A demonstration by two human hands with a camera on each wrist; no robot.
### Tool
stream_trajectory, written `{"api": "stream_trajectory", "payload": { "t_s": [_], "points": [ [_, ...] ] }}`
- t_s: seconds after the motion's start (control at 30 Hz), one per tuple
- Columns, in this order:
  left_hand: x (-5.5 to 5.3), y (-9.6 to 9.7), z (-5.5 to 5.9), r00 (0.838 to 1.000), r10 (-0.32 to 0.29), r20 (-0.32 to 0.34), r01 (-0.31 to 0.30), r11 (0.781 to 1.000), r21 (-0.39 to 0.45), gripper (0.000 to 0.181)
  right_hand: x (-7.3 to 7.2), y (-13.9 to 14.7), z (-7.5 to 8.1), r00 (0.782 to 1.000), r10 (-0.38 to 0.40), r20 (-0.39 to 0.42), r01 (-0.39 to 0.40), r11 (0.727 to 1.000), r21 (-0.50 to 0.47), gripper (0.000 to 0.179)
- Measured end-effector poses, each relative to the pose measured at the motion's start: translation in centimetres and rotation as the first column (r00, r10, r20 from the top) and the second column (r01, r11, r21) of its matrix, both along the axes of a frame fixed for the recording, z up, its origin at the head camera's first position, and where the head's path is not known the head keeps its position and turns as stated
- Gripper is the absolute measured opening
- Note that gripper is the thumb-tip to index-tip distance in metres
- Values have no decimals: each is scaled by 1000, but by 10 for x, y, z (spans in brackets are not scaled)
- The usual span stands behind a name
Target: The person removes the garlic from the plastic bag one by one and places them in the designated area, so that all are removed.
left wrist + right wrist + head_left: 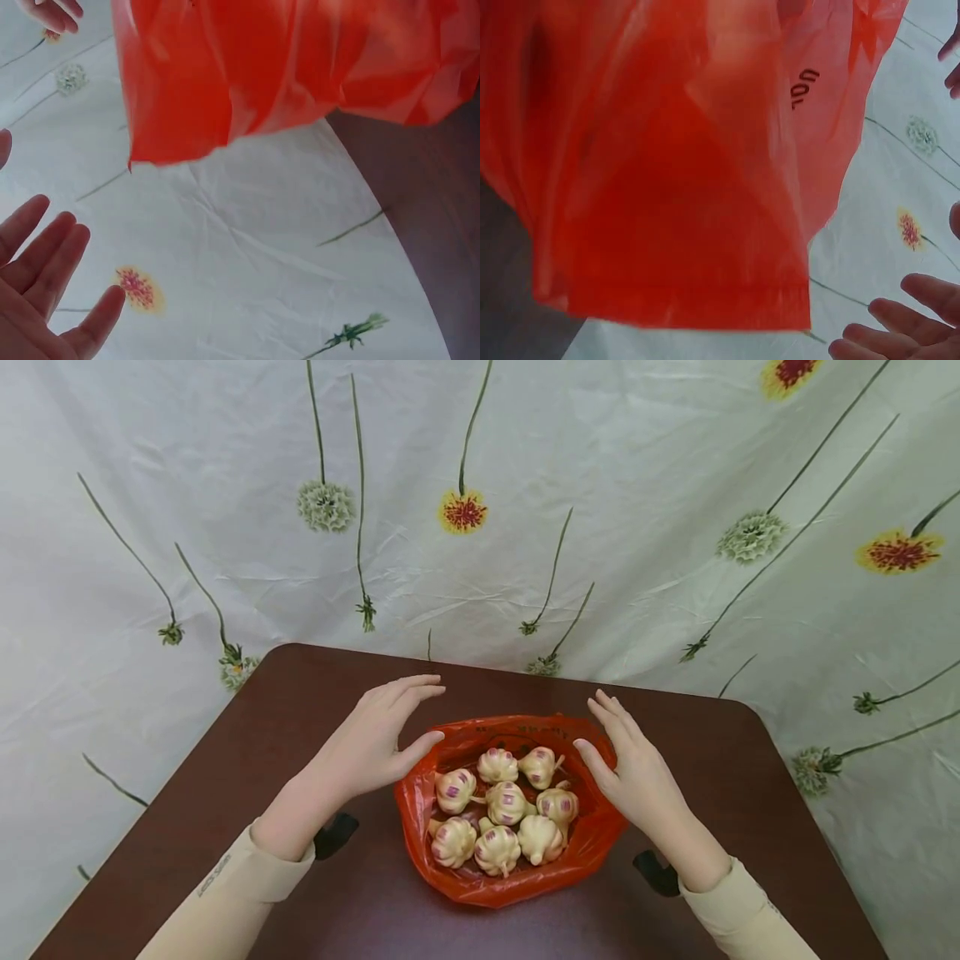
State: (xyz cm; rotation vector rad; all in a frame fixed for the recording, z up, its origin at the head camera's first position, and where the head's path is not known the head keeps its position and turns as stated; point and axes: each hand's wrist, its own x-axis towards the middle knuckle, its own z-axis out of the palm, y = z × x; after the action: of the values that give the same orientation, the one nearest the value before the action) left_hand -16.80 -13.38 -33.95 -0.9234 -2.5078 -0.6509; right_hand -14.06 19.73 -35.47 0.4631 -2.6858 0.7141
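A red plastic bag point(592, 850) stands wide on the table in the head view, its mouth spread. Inside lie several garlic bulbs point(507, 803), whitish with purple patches and short stems. My left hand point(386, 739) hovers by the bag's left rim, fingers extended and thumb apart. On the other side, my right hand point(636, 768) is held over the right rim with its fingers spread. Neither hand holds anything. In the left wrist view the bag point(285, 67) hides the garlic; the right wrist view shows dark printing on the bag point(667, 225).
The dark brown table point(315, 718) has rounded far corners. Behind it hangs a white cloth point(660, 460) printed with flowers and stems. A black strap piece point(335, 835) shows beneath my left wrist, and another black piece point(657, 872) beneath my right wrist.
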Motion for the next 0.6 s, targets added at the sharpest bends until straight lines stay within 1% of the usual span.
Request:
{"api": "stream_trajectory", "payload": {
  "t_s": [0.13, 0.33, 0.47, 0.6],
  "points": [
    [11, 4, -5, 1000, -19, 20, 20, 1000, -24, 44, 5, -5, -5, 1000, 27, -6, -27, 1000, 9, 54],
    [25, 9, -15, 998, -18, 68, 23, 997, -79, 35, 9, -15, -12, 998, 68, 7, -68, 998, -3, 45],
    [32, 12, -24, 997, -7, 77, 15, 995, -100, 32, 12, -24, -16, 994, 97, 39, -97, 995, -17, 39],
    [37, 15, -33, 998, 12, 68, -5, 995, -103, 31, 15, -32, -20, 988, 129, 82, -125, 991, -47, 36]
  ]
}}
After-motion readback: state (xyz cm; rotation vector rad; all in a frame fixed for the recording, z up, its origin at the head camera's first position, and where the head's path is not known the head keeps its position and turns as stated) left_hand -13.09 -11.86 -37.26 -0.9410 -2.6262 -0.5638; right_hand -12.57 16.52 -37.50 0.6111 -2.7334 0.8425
